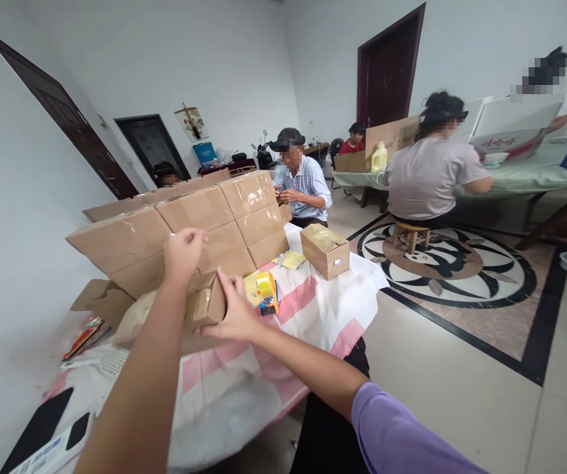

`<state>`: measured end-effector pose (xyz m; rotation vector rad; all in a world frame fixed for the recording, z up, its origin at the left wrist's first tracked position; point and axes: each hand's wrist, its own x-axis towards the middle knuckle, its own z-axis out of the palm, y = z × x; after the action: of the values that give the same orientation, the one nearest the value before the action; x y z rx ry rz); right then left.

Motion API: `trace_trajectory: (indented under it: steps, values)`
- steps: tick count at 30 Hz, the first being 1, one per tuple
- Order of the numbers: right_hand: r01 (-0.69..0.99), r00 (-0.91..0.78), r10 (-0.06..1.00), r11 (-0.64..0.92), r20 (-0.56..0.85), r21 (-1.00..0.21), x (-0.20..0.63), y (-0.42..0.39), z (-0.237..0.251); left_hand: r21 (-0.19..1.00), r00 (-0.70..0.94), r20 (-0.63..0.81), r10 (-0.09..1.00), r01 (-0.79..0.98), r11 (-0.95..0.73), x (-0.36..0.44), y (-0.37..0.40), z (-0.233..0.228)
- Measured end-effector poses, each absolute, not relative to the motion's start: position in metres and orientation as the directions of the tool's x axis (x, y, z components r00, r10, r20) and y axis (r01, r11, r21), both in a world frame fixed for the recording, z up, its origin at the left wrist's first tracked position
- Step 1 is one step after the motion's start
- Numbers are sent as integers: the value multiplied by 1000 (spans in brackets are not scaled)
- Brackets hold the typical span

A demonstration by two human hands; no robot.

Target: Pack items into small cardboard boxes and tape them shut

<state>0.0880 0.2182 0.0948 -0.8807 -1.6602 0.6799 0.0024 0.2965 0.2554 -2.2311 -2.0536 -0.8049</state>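
Note:
In front of me a small cardboard box (203, 304) sits on the cloth-covered table, with shiny clear tape on its face. My right hand (231, 306) grips that box from the right, thumb at its upper edge and fingers along its lower edge. Above the box my left hand (183, 250) is raised with its fingers pinched together; whatever they may hold is too small to make out. A yellow tape roll in an orange and blue tape dispenser (268, 289) lies just right of my right hand. Yellow packets (289, 259) are on the cloth beyond it.
Stacked cardboard boxes (195, 209) form a wall behind my hands. Another taped box (325, 251) stands at the table's right edge. An open carton (100, 297) and a phone (77, 430) are at left. A person in a light shirt (304, 187) sits opposite; others work at another table.

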Motion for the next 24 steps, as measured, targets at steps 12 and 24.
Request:
trace_trajectory:
  steps: [12, 24]
  values:
    - [707, 624, 323, 153, 711, -690, 361, 87, 50, 442, 602, 348, 718, 571, -692, 156, 105, 40]
    - [705, 685, 384, -136, 619, -696, 381, 164, -37, 385, 583, 87, 808, 728, -567, 137, 133, -83]
